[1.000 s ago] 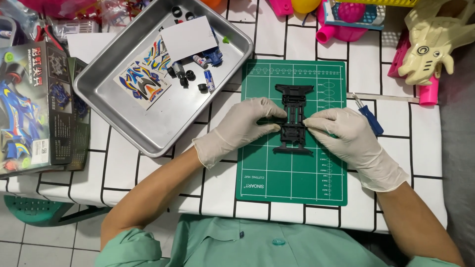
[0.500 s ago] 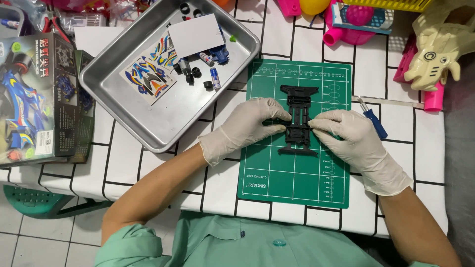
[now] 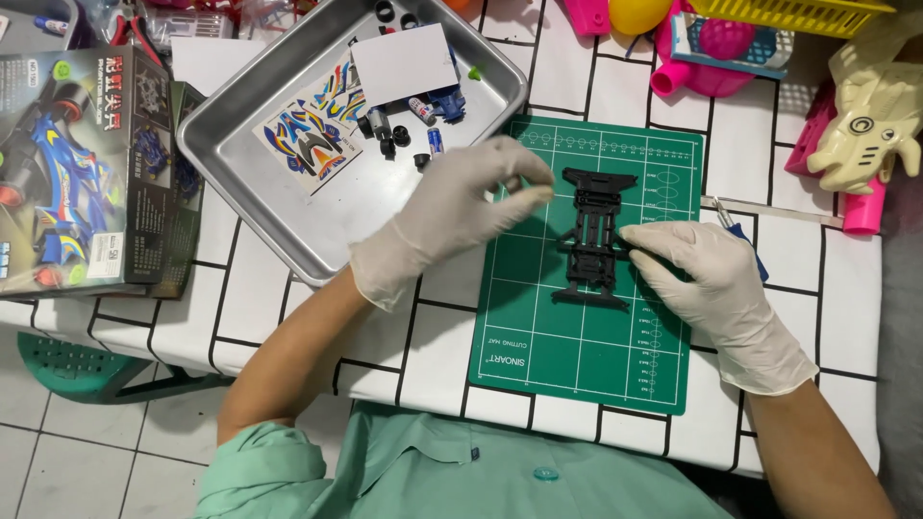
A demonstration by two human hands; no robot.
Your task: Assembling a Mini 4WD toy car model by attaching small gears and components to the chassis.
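Note:
A black toy-car chassis lies lengthwise on the green cutting mat. My right hand, in a white glove, pinches the chassis at its right side with thumb and fingertips. Also gloved, my left hand hovers to the left of the chassis, over the mat's upper left corner and the tray's edge. Its fingers are stretched out and I see nothing in them. A gap separates its fingertips from the chassis.
A metal tray at upper left holds a sticker sheet, a white card and small black and blue parts. The kit box lies far left. A blue-handled screwdriver sits right of the mat, with toys behind.
My left hand has let go of the chassis and moved up and left toward the tray. My right hand stays on the chassis.

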